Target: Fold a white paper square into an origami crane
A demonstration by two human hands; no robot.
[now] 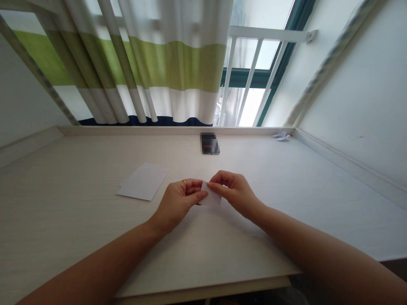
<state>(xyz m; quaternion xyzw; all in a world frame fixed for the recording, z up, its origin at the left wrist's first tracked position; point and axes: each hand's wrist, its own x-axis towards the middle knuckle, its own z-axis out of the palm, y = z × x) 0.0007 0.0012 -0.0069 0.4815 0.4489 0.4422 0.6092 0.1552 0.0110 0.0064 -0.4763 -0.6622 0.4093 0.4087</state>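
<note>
A small folded piece of white paper is held just above the pale wooden table, near its middle. My left hand, with a gold ring on one finger, pinches the paper's left side. My right hand pinches its upper right edge with thumb and fingers. The two hands meet over the paper and hide part of it. Whether the paper touches the table I cannot tell.
A flat white sheet of paper lies to the left of my hands. A dark phone-like object rests at the table's back edge. A small folded white paper figure sits in the back right corner. Striped curtains and a window stand behind.
</note>
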